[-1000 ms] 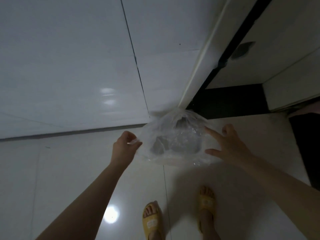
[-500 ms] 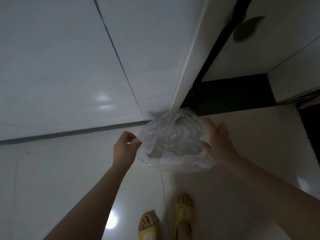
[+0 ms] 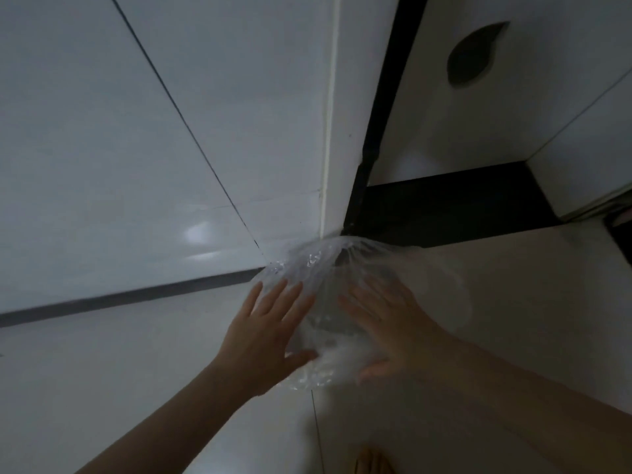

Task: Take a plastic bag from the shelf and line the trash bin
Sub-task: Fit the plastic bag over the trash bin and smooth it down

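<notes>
room corner, dim light, catalogued left to right.

one white tiled wall (image 3: 102, 148), glossy, crossed by one dark slanted grout line and edged below by a dark strip where it meets the pale floor (image 3: 102, 388).

one left hand (image 3: 265, 331), bare forearm behind it, fingers spread flat and thumb out, palm pressed on the left side of the bag; nothing pinched.

one plastic bag (image 3: 318, 268), clear and crinkled, draped over something low on the floor right at the wall corner. a dark shape shows through the film near the top; whether that is the trash bin's rim cannot be told. the bag blocks sight of whatever sits beneath it.

one right hand (image 3: 388, 323), blurred, fingers splayed, laid against the right side of the bag; part of it appears hazed behind the film, so whether it is over or under the plastic cannot be told.

one white cabinet panel (image 3: 513, 107) with one dark oval cutout (image 3: 473, 56), black recess below.

one yellow slipper (image 3: 372, 461), partly visible at the bottom edge.
</notes>
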{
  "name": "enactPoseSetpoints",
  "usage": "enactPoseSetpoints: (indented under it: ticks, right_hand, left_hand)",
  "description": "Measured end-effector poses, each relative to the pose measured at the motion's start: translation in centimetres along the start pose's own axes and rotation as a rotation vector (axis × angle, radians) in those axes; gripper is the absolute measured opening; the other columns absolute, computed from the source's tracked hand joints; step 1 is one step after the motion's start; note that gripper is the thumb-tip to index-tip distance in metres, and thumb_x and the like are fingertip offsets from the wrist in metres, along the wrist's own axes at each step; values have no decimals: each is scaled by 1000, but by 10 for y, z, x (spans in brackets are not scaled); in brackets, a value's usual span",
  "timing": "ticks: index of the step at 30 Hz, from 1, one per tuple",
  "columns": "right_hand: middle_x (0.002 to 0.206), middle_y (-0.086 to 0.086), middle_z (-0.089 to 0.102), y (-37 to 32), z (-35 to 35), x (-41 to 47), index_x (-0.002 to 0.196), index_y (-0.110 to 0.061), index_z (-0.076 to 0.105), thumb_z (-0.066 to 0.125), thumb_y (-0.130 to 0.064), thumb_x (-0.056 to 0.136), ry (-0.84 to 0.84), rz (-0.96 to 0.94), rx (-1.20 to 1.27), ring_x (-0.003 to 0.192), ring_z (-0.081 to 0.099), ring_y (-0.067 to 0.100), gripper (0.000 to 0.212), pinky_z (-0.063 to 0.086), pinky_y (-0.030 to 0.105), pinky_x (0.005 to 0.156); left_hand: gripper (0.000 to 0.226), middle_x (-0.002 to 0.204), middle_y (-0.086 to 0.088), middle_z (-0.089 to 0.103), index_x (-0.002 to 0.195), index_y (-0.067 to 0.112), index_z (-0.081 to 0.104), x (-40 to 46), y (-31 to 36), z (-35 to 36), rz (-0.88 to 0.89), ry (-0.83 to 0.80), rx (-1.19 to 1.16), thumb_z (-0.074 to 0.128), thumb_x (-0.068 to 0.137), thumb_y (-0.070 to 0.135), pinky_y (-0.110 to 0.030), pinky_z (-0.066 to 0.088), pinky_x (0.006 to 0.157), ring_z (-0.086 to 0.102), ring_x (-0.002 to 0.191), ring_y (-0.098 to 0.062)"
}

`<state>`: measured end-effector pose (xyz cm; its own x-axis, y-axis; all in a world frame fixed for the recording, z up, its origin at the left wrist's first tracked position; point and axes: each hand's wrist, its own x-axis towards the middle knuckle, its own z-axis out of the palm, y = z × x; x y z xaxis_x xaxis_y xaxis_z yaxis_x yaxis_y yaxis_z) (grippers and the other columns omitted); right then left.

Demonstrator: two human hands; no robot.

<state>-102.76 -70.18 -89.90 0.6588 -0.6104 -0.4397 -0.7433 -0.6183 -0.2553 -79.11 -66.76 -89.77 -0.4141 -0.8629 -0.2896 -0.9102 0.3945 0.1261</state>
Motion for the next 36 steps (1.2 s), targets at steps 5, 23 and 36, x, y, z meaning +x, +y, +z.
enactPoseSetpoints:
  ticks: [5, 23, 36]
  right_hand:
    - [156, 6, -19, 13, 37, 24, 145, -27, -11, 50, -77, 66, 37, 68, -63, 139, -25, 32, 111, -10, 61, 111]
    - [157, -2, 12, 5, 27, 27, 143, -37, 1, 49, -78, 66, -60, 135, 107, 143, 4, 28, 100, 10, 46, 114]
    - [144, 5, 39, 39, 52, 77, 141, -29, 24, 52, -17, 90, 53, -114, -138, 125, 42, 27, 60, 41, 39, 100]
  left_hand:
    - [98, 157, -4, -10, 139, 30, -24, 6, -17, 39, -48, -42, 119, -1, 63, 88, -51, -15, 113, -19, 141, -26]
    - [95, 155, 8, 6, 145, 40, 3, 12, -34, 16, 90, 53, 29, 40, 66, 80, -48, -8, 114, -3, 144, -28]
    - [58, 154, 6, 26, 145, 39, 11, 61, -32, 69, 162, -50, -59, 33, 93, 53, -36, 28, 110, 37, 132, -22]
